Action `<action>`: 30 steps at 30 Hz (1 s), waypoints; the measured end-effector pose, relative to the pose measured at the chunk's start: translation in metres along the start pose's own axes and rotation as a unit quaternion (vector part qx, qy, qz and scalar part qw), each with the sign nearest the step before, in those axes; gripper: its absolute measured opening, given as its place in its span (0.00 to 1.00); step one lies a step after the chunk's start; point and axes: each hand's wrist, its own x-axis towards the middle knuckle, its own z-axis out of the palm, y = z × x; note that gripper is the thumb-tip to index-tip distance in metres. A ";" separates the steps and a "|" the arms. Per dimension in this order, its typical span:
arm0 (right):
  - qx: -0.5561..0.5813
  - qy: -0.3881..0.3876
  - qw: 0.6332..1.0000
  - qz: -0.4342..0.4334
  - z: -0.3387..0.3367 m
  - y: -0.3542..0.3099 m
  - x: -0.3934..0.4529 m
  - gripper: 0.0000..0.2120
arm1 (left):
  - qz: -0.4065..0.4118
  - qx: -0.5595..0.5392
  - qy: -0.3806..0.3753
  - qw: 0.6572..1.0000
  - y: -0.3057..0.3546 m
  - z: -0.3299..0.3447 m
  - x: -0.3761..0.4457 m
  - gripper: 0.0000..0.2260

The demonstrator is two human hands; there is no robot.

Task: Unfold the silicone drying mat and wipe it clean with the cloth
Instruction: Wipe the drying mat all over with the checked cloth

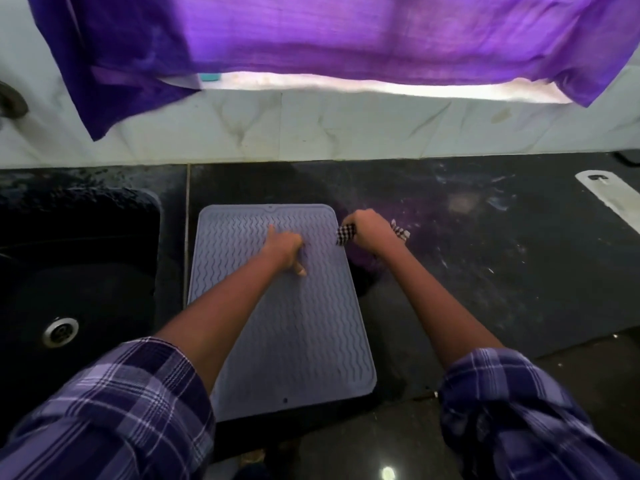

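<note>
The grey silicone drying mat (311, 334) lies flat and fully spread on the dark counter, its wavy ribs facing up. My left hand (284, 247) presses down on the mat's upper middle with fingers spread, holding nothing. My right hand (372, 226) sits just off the mat's top right corner, closed around a black-and-white checked cloth (346, 234). The cloth's ends stick out on both sides of the fist.
A black sink (69, 271) with a metal drain (60, 331) lies left of the mat. The black counter (485, 254) stretches to the right, with a white flat object (613, 199) at its far right. A purple curtain (311, 39) hangs above the tiled wall.
</note>
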 end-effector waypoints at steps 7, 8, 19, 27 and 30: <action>-0.013 -0.005 1.000 -0.009 0.035 -0.006 0.062 0.20 | 0.012 0.099 -0.063 0.993 -0.009 -0.002 0.039 0.50; 0.001 -0.014 1.000 -0.004 0.037 -0.004 0.061 0.20 | 0.012 0.107 -0.059 0.992 -0.009 -0.002 0.040 0.50; 0.045 -0.102 0.994 0.010 0.062 0.010 -0.068 0.19 | -0.027 0.189 -0.001 0.982 0.016 0.002 0.017 0.40; -0.006 -0.056 0.998 0.002 0.066 -0.001 -0.096 0.18 | 0.066 0.108 -0.053 0.991 0.070 0.056 -0.060 0.42; 0.006 -0.060 0.998 0.003 0.074 0.001 -0.122 0.17 | 0.058 0.103 -0.007 0.993 0.069 0.078 -0.071 0.40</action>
